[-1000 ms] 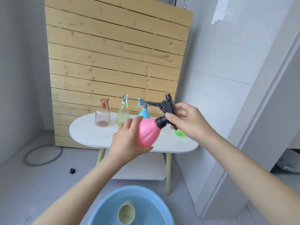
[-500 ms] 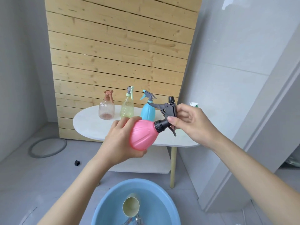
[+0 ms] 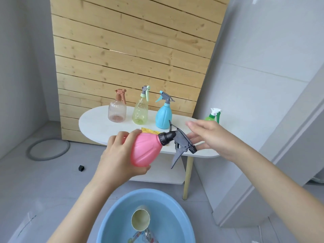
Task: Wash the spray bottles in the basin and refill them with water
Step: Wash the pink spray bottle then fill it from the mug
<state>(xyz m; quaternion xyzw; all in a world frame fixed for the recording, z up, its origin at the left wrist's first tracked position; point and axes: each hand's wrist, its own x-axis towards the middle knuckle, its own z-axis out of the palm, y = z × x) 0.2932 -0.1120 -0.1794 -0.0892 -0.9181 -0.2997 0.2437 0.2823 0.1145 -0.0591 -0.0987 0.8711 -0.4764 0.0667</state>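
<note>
Left hand [image 3: 119, 155] grips the pink spray bottle [image 3: 145, 151] round its body, tilted, neck to the right. Right hand [image 3: 217, 137] is open with fingers straight, just beside the black trigger head [image 3: 182, 142]; contact: cannot tell. Basin [image 3: 166, 199] lies below, holding water.

Head is still screwed on, so I judge washing of this bottle not begun. Brown bottle [image 3: 117, 109], yellow bottle [image 3: 141, 111], blue bottle [image 3: 164, 116] and green bottle [image 3: 211, 118] wait on the table [image 3: 94, 123].

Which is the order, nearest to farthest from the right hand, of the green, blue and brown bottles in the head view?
From the right hand:
1. green bottle, just behind it, rightmost.
2. blue bottle, mid-row, to its left.
3. brown bottle, far left end.
</note>
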